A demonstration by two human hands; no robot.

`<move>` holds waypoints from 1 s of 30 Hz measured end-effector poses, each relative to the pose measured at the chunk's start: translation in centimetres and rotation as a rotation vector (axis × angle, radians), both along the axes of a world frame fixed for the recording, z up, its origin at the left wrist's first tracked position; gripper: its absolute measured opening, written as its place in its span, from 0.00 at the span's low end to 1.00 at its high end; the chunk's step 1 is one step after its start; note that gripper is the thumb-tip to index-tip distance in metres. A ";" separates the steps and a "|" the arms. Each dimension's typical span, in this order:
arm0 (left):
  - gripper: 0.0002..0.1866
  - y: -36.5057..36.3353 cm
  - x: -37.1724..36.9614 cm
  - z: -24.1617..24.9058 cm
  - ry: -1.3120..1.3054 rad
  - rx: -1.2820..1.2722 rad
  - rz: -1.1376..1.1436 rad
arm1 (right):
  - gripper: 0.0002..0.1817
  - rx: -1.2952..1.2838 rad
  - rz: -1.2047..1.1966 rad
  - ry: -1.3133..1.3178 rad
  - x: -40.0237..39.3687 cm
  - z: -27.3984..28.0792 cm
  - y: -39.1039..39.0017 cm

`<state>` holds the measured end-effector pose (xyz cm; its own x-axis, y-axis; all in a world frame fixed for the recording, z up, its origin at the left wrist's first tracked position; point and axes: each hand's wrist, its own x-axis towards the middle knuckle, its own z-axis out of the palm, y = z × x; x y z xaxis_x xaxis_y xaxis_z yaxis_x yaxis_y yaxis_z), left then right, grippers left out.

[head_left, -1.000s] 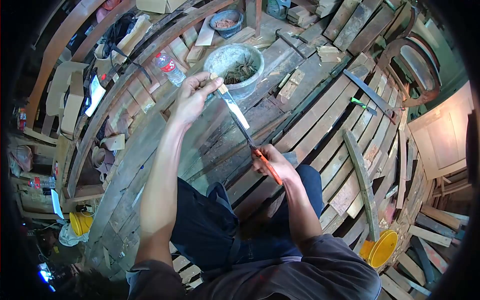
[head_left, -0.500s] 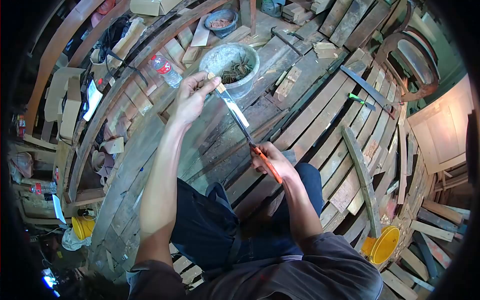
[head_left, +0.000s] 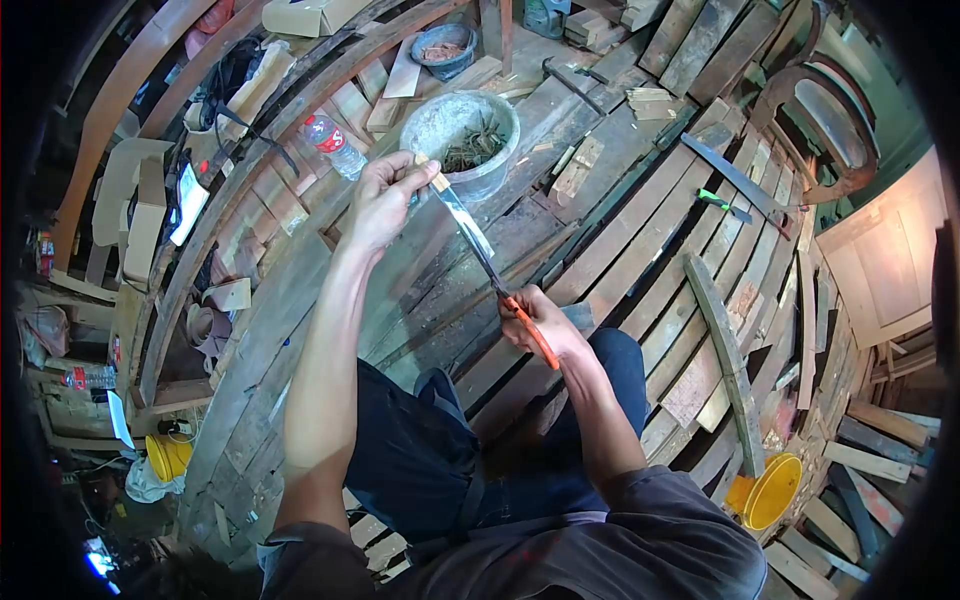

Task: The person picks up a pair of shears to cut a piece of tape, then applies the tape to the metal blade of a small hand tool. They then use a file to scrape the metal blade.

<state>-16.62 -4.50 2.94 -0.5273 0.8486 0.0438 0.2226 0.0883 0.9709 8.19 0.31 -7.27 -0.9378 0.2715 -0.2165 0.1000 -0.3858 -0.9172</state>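
My left hand [head_left: 388, 198] pinches the tan upper end of a thin, narrow strip [head_left: 462, 215], pale and shiny along its length. My right hand [head_left: 540, 318] is wrapped round the orange handles of a pair of scissors [head_left: 527, 325]. Their dark blades point up and left, overlapping the strip's lower part. Both hands are raised over my lap, the strip stretching between them. Behind the left hand, on the planks, stands a grey bucket [head_left: 420, 125] with dark fibrous scraps inside.
A bottle with a red label [head_left: 335, 147] lies left of the bucket. A smaller blue bucket [head_left: 450, 68] stands farther back. On the slatted planks to the right rest a handsaw [head_left: 735, 172], a green-handled tool [head_left: 718, 202] and a long timber [head_left: 722, 350]. A yellow bucket [head_left: 772, 490] sits lower right.
The strip has turned slightly, so its pale face looks narrower. Both hands keep their holds and have barely moved.
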 end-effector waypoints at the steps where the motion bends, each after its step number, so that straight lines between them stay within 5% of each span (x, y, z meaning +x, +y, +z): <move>1: 0.16 0.0 0.0 0.0 0.000 -0.001 0.002 | 0.15 0.007 0.006 -0.014 0.0 0.2 0.1; 13: 0.15 0.1 0.1 0.0 0.004 0.010 -0.042 | 0.10 -0.192 0.047 0.021 0.9 -1.5 1.1; 16: 0.15 0.1 0.4 0.4 -0.004 0.019 -0.056 | 0.18 -0.207 0.051 0.055 1.1 -2.3 1.3; 22: 0.14 0.2 0.4 0.5 -0.011 0.047 -0.114 | 0.11 -0.356 0.039 0.041 1.1 -2.8 1.4; 30: 0.13 0.5 1.2 0.7 -0.025 0.089 -0.092 | 0.12 -0.136 0.018 -0.019 1.1 -1.5 1.0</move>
